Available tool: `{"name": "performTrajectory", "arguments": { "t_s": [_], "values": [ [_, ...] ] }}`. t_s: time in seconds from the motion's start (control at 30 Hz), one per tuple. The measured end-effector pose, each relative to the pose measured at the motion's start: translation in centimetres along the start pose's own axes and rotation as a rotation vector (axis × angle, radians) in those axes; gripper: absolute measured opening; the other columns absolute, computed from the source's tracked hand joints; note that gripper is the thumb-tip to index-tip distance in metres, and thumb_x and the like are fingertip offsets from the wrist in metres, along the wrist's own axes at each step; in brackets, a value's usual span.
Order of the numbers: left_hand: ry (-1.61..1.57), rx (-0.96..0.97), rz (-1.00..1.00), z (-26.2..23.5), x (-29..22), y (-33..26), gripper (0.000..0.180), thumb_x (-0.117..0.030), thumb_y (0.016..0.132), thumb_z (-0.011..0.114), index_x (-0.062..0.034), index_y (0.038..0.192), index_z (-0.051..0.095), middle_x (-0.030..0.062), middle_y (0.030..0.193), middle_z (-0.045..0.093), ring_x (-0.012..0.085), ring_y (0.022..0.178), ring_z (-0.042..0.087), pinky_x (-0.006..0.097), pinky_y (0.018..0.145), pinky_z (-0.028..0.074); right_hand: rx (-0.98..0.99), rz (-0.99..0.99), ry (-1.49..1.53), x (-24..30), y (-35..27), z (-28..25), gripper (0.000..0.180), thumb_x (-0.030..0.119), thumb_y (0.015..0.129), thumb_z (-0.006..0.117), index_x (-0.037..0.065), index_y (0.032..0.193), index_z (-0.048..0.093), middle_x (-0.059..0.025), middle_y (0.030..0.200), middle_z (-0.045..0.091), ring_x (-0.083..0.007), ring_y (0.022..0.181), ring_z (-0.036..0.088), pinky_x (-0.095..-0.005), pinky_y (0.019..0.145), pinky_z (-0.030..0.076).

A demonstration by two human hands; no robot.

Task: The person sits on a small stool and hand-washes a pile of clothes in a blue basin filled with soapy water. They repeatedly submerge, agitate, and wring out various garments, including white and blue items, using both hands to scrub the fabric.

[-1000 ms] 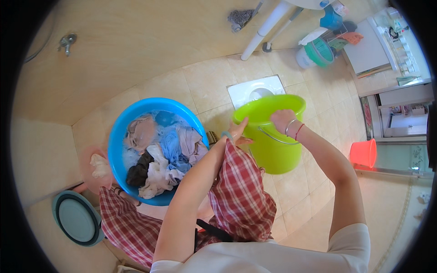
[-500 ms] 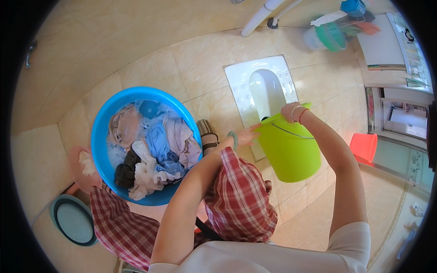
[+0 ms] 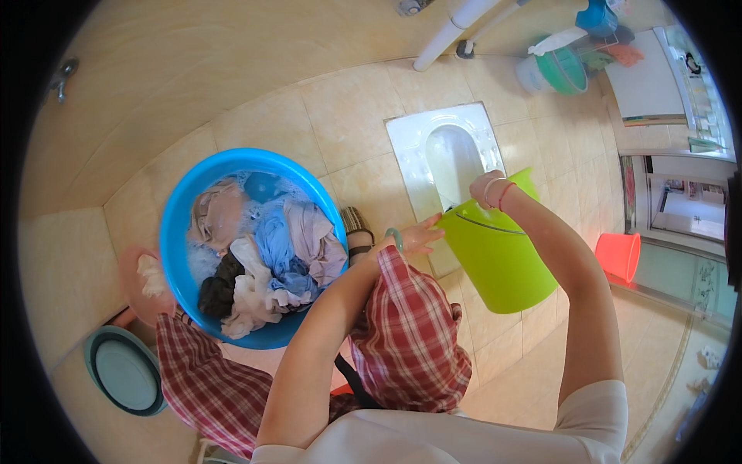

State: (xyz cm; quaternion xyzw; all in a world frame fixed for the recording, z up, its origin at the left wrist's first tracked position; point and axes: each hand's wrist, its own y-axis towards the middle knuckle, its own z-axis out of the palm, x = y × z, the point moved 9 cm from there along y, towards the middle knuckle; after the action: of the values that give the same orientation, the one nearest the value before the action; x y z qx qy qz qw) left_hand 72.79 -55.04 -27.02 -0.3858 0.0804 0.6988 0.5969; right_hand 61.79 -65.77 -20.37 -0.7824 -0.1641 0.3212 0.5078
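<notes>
Bright, even, warm lighting; shadows soft. Focus sharp at centre. Fisheye distortion bends the floor tiles (image 3: 348, 124) toward a black circular rim.

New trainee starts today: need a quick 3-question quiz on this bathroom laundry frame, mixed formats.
1. True or false: the blue basin holds a heap of wet clothes.
2. Which hand grips the far rim of the green bucket? A. left hand B. right hand C. neither
3. Fill in: the bucket is held over the white ____ set in the floor.

Key: 1 true; 2 B; 3 squat toilet.
</notes>
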Motion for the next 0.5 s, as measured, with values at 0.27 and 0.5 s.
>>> {"name": "performTrajectory", "arguments": {
  "t_s": [0.27,0.5],
  "values": [
    [-0.597,-0.751,0.136,-5.7,-9.4,-7.2,0.088,-0.033,0.084,0.064,-0.0237,0.146,0.002,0.0176,0.15,0.012,0.0499,0.128,0.03,0.064,0.08,0.047,-0.669,0.045,0.027,1.8,-10.8,-12.2,0.015,0.011,0.081,0.054,0.009,0.082,0.069,-0.0115,0.087,0.068,-0.0265,0.084,0.067,-0.0386,0.071,0.053],
    [-0.067,-1.063,0.621,-12.3,-18.3,-15.9,0.096,0.0,0.076,0.059,-0.0244,0.147,-0.001,0.0172,0.134,0.045,0.0358,0.116,0.05,0.049,0.081,0.052,-1.038,0.023,0.199,5.9,-10.2,-15.7,0.008,0.007,0.073,0.055,0.009,0.078,0.061,-0.0097,0.076,0.064,-0.0248,0.075,0.065,-0.0378,0.064,0.046]
  ]
}}
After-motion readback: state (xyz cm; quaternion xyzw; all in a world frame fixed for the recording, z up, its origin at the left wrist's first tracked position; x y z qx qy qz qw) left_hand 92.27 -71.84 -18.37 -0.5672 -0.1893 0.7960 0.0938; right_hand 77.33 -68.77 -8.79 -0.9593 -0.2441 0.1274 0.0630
